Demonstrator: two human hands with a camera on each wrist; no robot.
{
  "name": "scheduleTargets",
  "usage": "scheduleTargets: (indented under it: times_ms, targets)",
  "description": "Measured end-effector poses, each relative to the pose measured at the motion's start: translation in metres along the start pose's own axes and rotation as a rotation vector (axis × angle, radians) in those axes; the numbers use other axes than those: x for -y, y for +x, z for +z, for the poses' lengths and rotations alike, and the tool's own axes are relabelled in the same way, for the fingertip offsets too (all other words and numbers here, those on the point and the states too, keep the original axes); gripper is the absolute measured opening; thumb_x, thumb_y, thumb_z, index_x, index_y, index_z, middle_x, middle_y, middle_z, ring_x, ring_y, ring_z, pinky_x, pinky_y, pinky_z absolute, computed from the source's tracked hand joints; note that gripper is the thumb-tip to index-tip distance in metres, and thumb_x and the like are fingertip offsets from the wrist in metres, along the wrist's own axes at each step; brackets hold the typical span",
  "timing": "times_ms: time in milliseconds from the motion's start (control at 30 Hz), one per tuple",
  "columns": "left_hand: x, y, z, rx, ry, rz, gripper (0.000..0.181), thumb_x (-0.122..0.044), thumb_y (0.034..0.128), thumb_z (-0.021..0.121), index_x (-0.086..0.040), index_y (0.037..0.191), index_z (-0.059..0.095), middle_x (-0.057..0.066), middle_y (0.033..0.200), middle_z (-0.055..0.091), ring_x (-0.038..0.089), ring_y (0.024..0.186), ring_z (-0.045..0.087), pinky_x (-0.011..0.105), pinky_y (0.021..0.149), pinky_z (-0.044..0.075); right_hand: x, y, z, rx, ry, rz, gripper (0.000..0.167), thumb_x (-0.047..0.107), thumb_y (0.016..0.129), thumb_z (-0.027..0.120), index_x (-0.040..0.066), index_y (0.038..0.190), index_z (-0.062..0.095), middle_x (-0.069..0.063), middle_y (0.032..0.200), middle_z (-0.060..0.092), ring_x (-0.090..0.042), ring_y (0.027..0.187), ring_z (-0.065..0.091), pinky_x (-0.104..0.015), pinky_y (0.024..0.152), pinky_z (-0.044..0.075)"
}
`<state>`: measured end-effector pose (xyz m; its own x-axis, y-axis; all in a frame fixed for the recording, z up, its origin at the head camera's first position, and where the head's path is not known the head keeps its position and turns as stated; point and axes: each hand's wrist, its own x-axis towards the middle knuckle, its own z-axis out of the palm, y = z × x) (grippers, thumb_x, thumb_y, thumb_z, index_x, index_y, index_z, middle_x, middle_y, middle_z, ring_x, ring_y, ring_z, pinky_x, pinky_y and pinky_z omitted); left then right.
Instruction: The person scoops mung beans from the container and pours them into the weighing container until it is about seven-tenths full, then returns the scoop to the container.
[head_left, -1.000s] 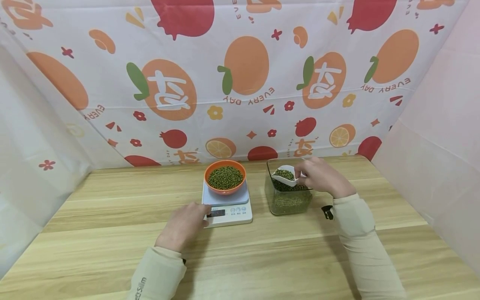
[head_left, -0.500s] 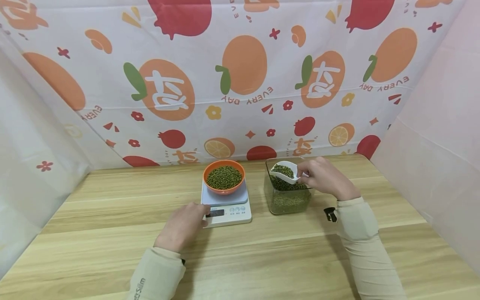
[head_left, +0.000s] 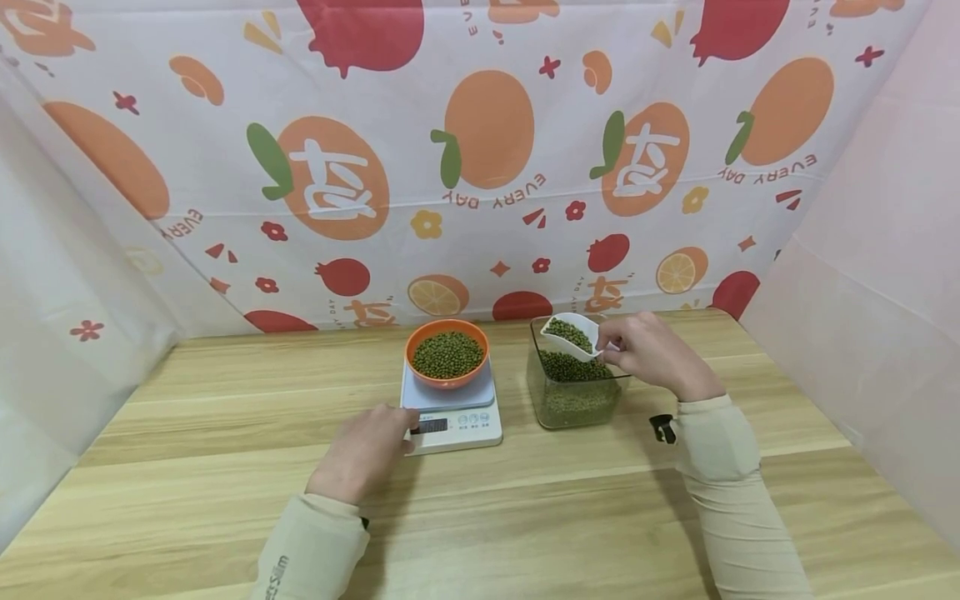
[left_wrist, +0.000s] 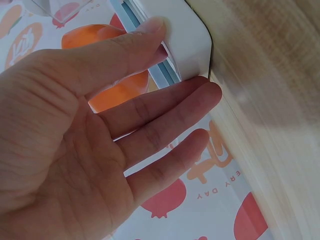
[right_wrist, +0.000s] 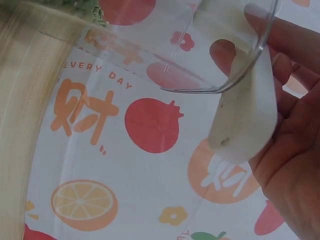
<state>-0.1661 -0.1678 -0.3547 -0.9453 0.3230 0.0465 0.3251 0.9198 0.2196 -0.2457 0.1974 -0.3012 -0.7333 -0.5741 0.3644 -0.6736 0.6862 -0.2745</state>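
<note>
My right hand [head_left: 648, 354] pinches the handle of a white scoop [head_left: 588, 323] with green mung beans [head_left: 567, 334] in it, raised over the mouth of a clear container [head_left: 577, 404]. More mung beans lie in that container. In the right wrist view the scoop's white handle [right_wrist: 245, 110] reaches past the container's clear rim. On a white kitchen scale [head_left: 480, 433] stands an orange bowl [head_left: 447, 383] of mung beans. My left hand [head_left: 367, 450] touches the scale's near left corner; in the left wrist view its fingers [left_wrist: 155, 135] are fairly straight and its thumb lies against the white housing.
A wooden table [head_left: 510, 517] carries everything. Behind it hangs a white cloth [head_left: 405, 267] with fruit prints, and pale cloth walls close off both sides. The container stands to the right of the scale, with a gap between them.
The right hand has lifted the scoop of mung beans slightly and tilted it, from lower inside the container to its rim. The left hand stays at the scale.
</note>
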Motion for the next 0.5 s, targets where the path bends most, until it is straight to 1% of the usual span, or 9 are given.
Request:
scheduleTargets:
  times_ms: [233, 367, 500]
  targets:
    - [-0.0014, -0.0002, 0.0009, 0.022, -0.011, -0.017, 0.011, -0.001, 0.0843, 0.079, -0.007, 0.092, 0.073, 0.005, 0.079, 0.067, 0.017, 0.065, 0.053, 0.037, 0.06, 0.049, 0.0006, 0.0026, -0.0033, -0.004, -0.019, -0.016, 0.019, -0.008, 0.081, 0.072, 0.01, 0.077, 0.07, 0.002, 0.072, 0.068, -0.013, 0.066, 0.062, -0.035, 0.062, 0.051]
    - [-0.001, 0.0, 0.001, 0.015, -0.011, -0.014, 0.012, -0.001, 0.0837, 0.079, -0.007, 0.093, 0.073, 0.006, 0.081, 0.068, 0.017, 0.065, 0.053, 0.037, 0.06, 0.05, 0.0019, 0.006, -0.0059, -0.013, -0.023, -0.023, 0.016, -0.007, 0.081, 0.073, 0.008, 0.077, 0.07, 0.001, 0.072, 0.068, -0.014, 0.066, 0.061, -0.035, 0.061, 0.051]
    - [-0.0005, 0.0002, 0.0003, 0.007, -0.006, -0.007, 0.014, -0.002, 0.0825, 0.08, -0.006, 0.094, 0.073, 0.008, 0.082, 0.069, 0.017, 0.066, 0.055, 0.037, 0.06, 0.05, 0.005, 0.0089, -0.0087, -0.016, -0.035, -0.027, 0.015, -0.006, 0.082, 0.074, 0.008, 0.077, 0.07, 0.002, 0.072, 0.068, -0.014, 0.065, 0.061, -0.035, 0.061, 0.05]
